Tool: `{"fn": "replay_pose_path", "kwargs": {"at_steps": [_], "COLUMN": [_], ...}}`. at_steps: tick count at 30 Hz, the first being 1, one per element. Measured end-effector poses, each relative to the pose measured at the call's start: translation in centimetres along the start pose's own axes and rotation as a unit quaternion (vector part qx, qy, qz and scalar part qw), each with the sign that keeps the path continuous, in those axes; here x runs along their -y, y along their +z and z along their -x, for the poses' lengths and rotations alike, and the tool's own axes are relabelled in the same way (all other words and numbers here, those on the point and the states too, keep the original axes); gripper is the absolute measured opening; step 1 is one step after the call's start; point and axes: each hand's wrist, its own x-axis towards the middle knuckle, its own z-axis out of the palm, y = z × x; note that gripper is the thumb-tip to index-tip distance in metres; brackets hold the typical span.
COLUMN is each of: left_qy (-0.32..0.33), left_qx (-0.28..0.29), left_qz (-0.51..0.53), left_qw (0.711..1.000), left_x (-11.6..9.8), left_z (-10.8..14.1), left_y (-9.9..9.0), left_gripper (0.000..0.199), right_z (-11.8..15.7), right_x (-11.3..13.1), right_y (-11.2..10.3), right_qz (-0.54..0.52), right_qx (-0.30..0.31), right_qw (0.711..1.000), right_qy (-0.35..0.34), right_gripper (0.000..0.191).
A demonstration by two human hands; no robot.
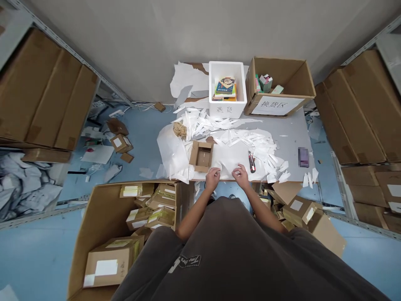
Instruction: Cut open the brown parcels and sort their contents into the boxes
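At the table's near edge my left hand (pixel 212 179) and my right hand (pixel 241 175) are closed, thumb against fingers. Between them lies a thin, crumpled white sheet of paper (pixel 227 168), and each hand pinches one side of it. Just left of my left hand stands a small open cardboard box (pixel 201 156), with nothing seen inside. A red and black utility knife (pixel 252 162) lies to the right of my right hand. Torn white paper strips (pixel 261 146) are heaped around the sheet.
At the back stand a white foam box (pixel 227 109) holding books and a cardboard carton (pixel 278 104) with small boxes inside. A phone-like item (pixel 303 157) lies at the right. A large carton (pixel 84 234) of parcels is on the floor at left; more parcels (pixel 300 209) are at right.
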Motion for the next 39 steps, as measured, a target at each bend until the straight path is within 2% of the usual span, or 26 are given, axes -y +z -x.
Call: {"fn": "replay_pose_path", "kwargs": {"at_steps": [3,5,7,11,15,17,19,22,24,26,28,31,33,34,36,38,39], "left_qy": [0.03,0.023,0.007,-0.026,-0.048,-0.046,-0.033,-0.005,-0.01,-0.034,-0.059,-0.079,-0.057,-0.033,0.01,0.019,0.012], "left_qx": [-0.001,-0.02,-0.056,-0.129,-0.142,-0.123,-0.078,0.027,0.098,0.148,0.141,0.039,0.012,0.032,0.11,0.183,0.203], "left_qz": [0.072,0.093,0.1,0.088,0.059,0.051,0.065,0.131,0.186,0.226,0.229,0.113,-0.027,-0.095,-0.202,-0.265,-0.284], "left_qw": [0.997,0.995,0.993,0.987,0.987,0.99,0.994,0.991,0.978,0.962,0.961,0.99,0.998,0.994,0.973,0.947,0.937], "left_x": [-0.9,-1.2,-1.0,0.3,1.3,1.1,0.5,-0.8,-1.2,-0.9,0.2,2.2,3.1,3.4,3.6,3.6,3.5], "left_z": [-0.4,-0.9,-1.6,-3.4,-5.1,-5.6,-5.8,-5.7,-5.5,-5.4,-5.4,-5.6,-5.8,-5.9,-6.2,-6.5,-6.5], "left_y": [-1.4,-2.5,-3.9,-7.3,-9.8,-10.1,-9.5,-8.0,-7.3,-7.5,-8.9,-12.2,-14.1,-14.7,-15.2,-14.8,-14.4], "left_gripper": [0.023,0.022,0.021,0.02,0.019,0.019,0.019,0.02,0.027,0.036,0.04,0.031,0.026,0.026,0.032,0.035,0.033], "right_z": [-1.0,-2.2,-3.6,-6.0,-6.5,-6.2,-5.6,-5.1,-5.1,-5.6,-6.5,-8.3,-9.6,-10.1,-10.9,-11.3,-11.4], "right_x": [3.6,5.5,7.1,9.0,9.6,9.7,9.9,10.1,10.1,9.9,9.8,10.2,10.9,11.3,12.0,12.6,12.8], "right_y": [3.1,4.7,5.6,5.0,3.2,2.6,2.8,4.5,6.1,7.5,8.6,10.5,12.5,13.6,16.1,18.2,18.9], "right_qz": [-0.098,-0.091,-0.036,0.056,0.095,0.082,0.026,-0.091,-0.143,-0.154,-0.112,0.043,0.183,0.252,0.352,0.39,0.393], "right_qx": [0.075,0.077,0.058,0.05,0.009,-0.009,0.005,0.052,0.058,0.039,0.009,0.006,0.072,0.127,0.234,0.306,0.323], "right_qw": [0.992,0.992,0.997,0.996,0.995,0.996,1.0,0.994,0.985,0.982,0.988,0.998,0.98,0.959,0.906,0.868,0.86], "right_qy": [0.034,0.043,0.022,-0.05,-0.04,-0.015,0.008,0.042,0.074,0.102,0.103,0.044,0.005,0.0,0.014,0.035,0.04], "right_gripper": [0.037,0.045,0.049,0.033,0.029,0.03,0.036,0.053,0.061,0.059,0.05,0.034,0.031,0.032,0.03,0.027,0.025]}}
